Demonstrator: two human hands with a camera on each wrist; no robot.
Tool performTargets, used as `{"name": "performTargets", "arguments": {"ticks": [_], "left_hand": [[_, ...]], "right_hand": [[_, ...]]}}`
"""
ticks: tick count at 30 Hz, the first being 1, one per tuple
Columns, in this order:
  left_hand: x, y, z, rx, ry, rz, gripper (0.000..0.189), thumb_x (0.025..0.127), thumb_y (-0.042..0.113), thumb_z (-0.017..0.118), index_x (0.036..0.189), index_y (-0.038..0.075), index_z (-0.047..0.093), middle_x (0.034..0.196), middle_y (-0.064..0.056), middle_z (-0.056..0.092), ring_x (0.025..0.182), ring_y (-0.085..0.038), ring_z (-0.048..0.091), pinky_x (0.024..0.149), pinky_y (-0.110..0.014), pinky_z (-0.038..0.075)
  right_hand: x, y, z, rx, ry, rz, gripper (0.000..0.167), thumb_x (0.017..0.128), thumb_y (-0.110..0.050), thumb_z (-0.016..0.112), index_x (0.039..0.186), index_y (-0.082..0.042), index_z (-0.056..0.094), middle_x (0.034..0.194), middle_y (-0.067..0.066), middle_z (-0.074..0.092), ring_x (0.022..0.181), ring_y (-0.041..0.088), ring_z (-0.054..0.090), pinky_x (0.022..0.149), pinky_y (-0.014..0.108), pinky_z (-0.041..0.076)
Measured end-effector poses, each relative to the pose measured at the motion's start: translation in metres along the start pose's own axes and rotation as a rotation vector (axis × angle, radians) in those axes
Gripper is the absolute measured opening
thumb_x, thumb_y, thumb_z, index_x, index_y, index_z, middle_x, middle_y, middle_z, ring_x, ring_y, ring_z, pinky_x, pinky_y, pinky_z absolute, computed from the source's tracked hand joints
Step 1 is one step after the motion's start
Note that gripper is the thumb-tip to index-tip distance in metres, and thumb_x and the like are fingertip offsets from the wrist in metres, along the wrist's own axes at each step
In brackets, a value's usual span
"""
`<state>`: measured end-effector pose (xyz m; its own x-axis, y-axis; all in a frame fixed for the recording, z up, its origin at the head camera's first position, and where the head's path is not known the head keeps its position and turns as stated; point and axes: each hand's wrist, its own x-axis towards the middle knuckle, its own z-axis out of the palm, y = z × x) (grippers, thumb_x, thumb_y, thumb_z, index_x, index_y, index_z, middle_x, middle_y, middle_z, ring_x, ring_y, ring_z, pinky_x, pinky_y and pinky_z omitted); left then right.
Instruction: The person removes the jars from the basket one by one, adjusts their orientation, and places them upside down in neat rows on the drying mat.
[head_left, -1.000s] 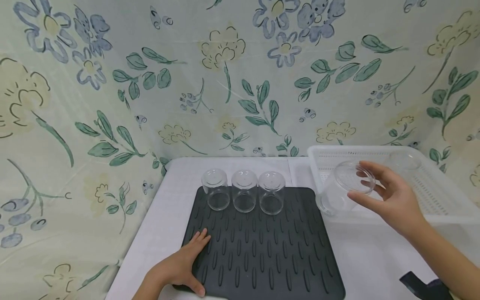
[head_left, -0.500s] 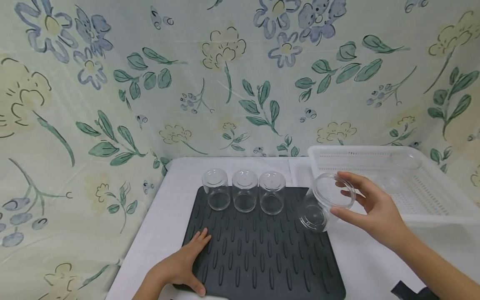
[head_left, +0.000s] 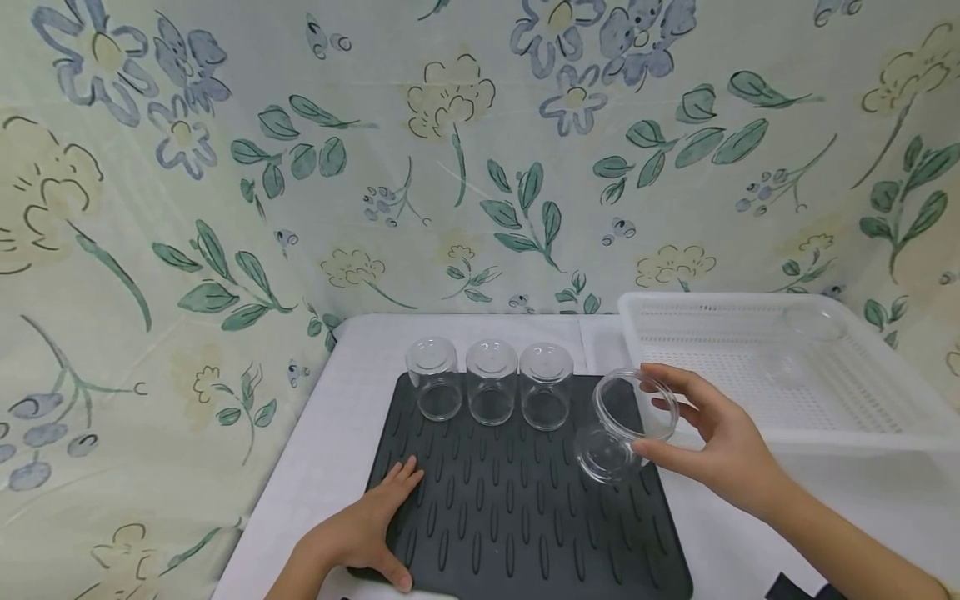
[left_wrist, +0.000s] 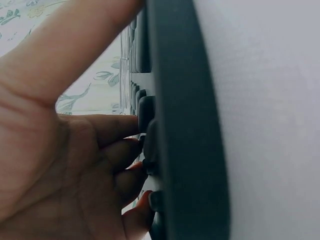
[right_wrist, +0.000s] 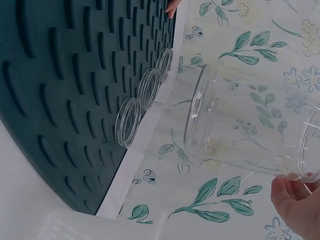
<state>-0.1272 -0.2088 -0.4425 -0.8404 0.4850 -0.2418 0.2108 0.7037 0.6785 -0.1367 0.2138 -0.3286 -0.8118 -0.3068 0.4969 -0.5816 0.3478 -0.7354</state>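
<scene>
Fingers (right_wrist: 281, 197) pinching glass (right_wrist: 245, 125), ridged mat (right_wrist: 82, 95)

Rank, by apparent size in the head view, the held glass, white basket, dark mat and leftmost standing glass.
1. Dark mat
2. White basket
3. Held glass and leftmost standing glass, unranked: the held one looks bigger, perhaps just nearer.

Mat (head_left: 517, 525), front and middle: room to pass from above
Mat, back: blocked by three jars (head_left: 491, 383), slim gaps between
Mat, right side: obstructed by held jar (head_left: 611, 417) and right hand (head_left: 712, 446)
Mat, left edge: occupied by left hand (head_left: 367, 525)
Basket (head_left: 855, 437), right: raised walls in the way
</scene>
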Motion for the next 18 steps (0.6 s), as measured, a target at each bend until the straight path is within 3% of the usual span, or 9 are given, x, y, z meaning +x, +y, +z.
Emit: {"name": "performTargets", "arguments": {"ticks": [7, 12, 18], "left_hand": [[0.001, 0.003, -0.003, 0.060, -0.012, 0.000, 0.130, 0.051, 0.048, 0.093, 0.153, 0.001, 0.027, 0.161, -0.017, 0.012, 0.147, -0.039, 0.009, 0.108, -0.067, 0.018], [0.002, 0.020, -0.007, 0.154, 0.001, 0.002, 0.126, 0.054, 0.054, 0.090, 0.151, -0.002, 0.030, 0.159, -0.019, 0.019, 0.145, -0.039, 0.015, 0.111, -0.063, 0.018], [0.006, 0.052, -0.013, 0.233, 0.081, 0.143, 0.112, 0.070, 0.058, 0.079, 0.154, 0.007, 0.027, 0.161, -0.008, 0.019, 0.147, -0.028, 0.016, 0.115, -0.055, 0.016]], "right_hand": [[0.001, -0.002, 0.009, 0.005, -0.027, -0.013, 0.079, 0.070, 0.009, 0.082, 0.140, -0.005, 0.048, 0.135, 0.000, 0.052, 0.121, 0.004, 0.049, 0.097, 0.012, 0.038], [0.002, -0.002, 0.012, 0.010, -0.032, -0.021, 0.078, 0.071, 0.008, 0.082, 0.140, -0.005, 0.048, 0.136, 0.002, 0.052, 0.122, 0.004, 0.049, 0.098, 0.013, 0.039], [0.004, 0.001, 0.015, -0.001, -0.031, -0.016, 0.077, 0.071, 0.006, 0.083, 0.140, -0.005, 0.048, 0.136, -0.004, 0.051, 0.122, 0.003, 0.049, 0.097, 0.013, 0.040]]}}
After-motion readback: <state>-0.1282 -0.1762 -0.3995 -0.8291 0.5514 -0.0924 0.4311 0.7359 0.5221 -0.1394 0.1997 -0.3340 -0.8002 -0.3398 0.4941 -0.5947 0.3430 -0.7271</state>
